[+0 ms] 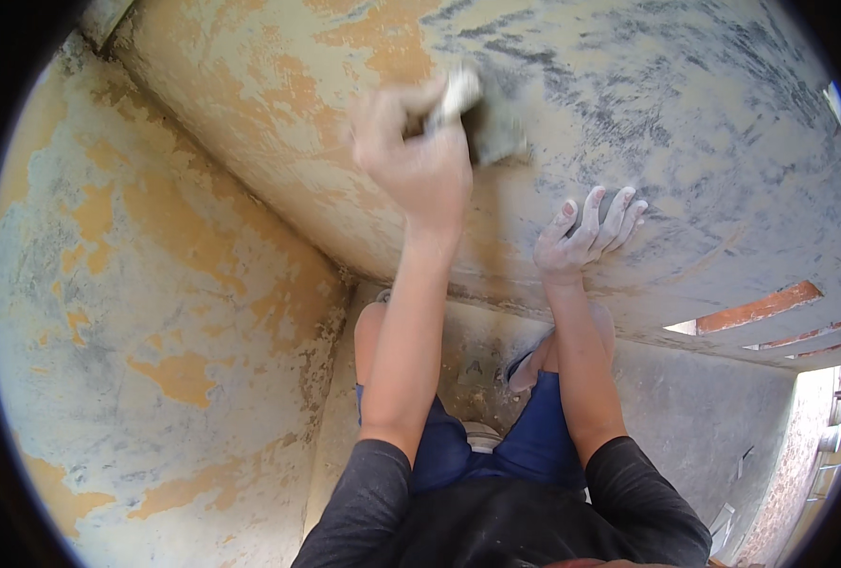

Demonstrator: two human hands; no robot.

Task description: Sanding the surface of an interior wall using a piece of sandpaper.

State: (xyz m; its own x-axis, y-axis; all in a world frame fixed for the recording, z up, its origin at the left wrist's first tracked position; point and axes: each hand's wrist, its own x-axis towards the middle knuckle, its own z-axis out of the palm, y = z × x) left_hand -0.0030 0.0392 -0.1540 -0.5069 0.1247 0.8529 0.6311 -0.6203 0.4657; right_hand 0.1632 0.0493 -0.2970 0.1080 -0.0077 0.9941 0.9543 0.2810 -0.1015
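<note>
My left hand [419, 156], blurred by motion, is closed round the pale handle of a trowel [501, 134]. Its flat greyish blade lies to the right of my knuckles, close to the wall [648, 123] in front of me; whether it touches is hard to make out. That wall has worn ochre paint on its left part and smeared grey-white coating with dark streaks on its right. Lower and to the right, my right hand [591, 232] has its fingers spread at the wall surface. White powder coats it, and nothing is in it.
A second patchy ochre and grey wall [155, 312] meets the first in a corner at the left. Slotted openings with orange-red edges [760, 308] pierce the wall low on the right. Beneath my legs is a rough concrete floor [686, 407]; a brighter area [799, 454] lies beyond its right edge.
</note>
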